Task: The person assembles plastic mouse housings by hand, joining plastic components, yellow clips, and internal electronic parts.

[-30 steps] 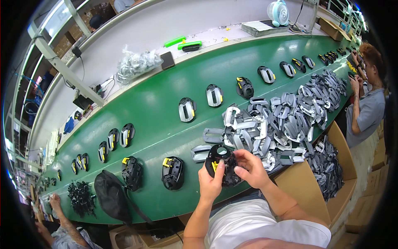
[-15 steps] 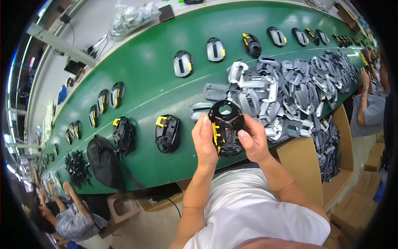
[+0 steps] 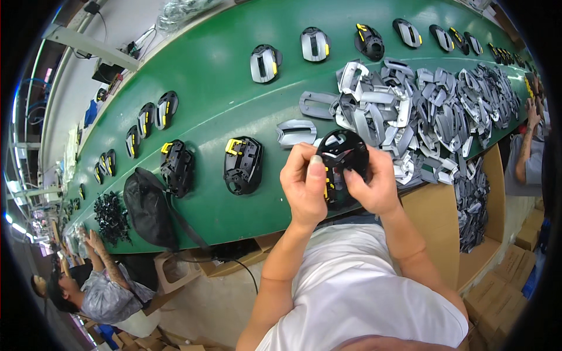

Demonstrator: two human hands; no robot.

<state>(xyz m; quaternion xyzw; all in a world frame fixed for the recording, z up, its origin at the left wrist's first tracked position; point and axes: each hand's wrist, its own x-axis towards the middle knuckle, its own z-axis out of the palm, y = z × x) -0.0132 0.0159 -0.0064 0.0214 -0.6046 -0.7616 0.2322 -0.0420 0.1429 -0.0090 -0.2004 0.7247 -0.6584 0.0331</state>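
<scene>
Both my hands hold a black plastic housing [image 3: 355, 151] with a rounded end and yellow parts along one side. My left hand [image 3: 305, 190] is closed around its left edge, thumb upright on the rim. On the other side, my right hand [image 3: 379, 182] grips it with the thumb bent inward over its inner face. The fingers behind the housing are hidden. A grey slotted cover [image 3: 287, 141] lies on the green table just beyond my left hand. To the left rest two more black housings with yellow clips, one nearer [image 3: 250, 169] and one farther off [image 3: 177, 171].
A heap of grey covers [image 3: 404, 114] spreads to the right, beside an open cardboard box [image 3: 430, 219] of grey parts. Assembled grey-and-black units [image 3: 264, 63] line the green belt [image 3: 222, 111]. At left are a black bag [image 3: 145, 213], small black parts [image 3: 111, 217] and a co-worker [image 3: 111, 298].
The housing has tilted and moved slightly right in view. My right thumb has moved inward over it, and my left fingers have curled more. The whole view has shifted a little.
</scene>
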